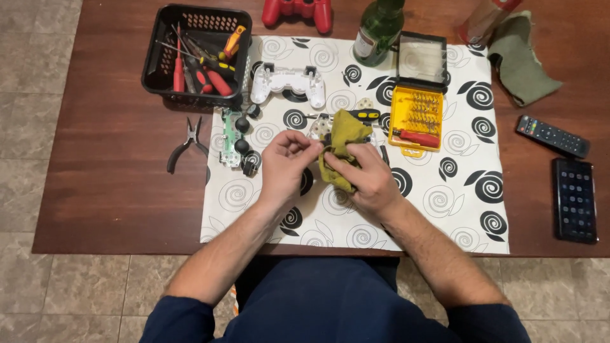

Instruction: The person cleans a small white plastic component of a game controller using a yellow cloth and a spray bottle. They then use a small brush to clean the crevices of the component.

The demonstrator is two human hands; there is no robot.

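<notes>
Yellow-green cloth [340, 149] fills the right hand [368, 178], whose fingers are closed around it, bunched so a fold can rub a small part. The left hand [286, 162] pinches a small pale piece [318, 130] at the cloth's upper edge, fingertips shut, steadying it; what the piece is I cannot tell. Both hands work over the white spiral-patterned mat [445, 197], which seems laid out to catch loose parts. Just left lies a green circuit board [234, 136] with black thumbsticks. Farther off sits the white controller shell [287, 82], with the open yellow bit case [416, 114] to the right and the black tool basket [197, 54] far left.
</notes>
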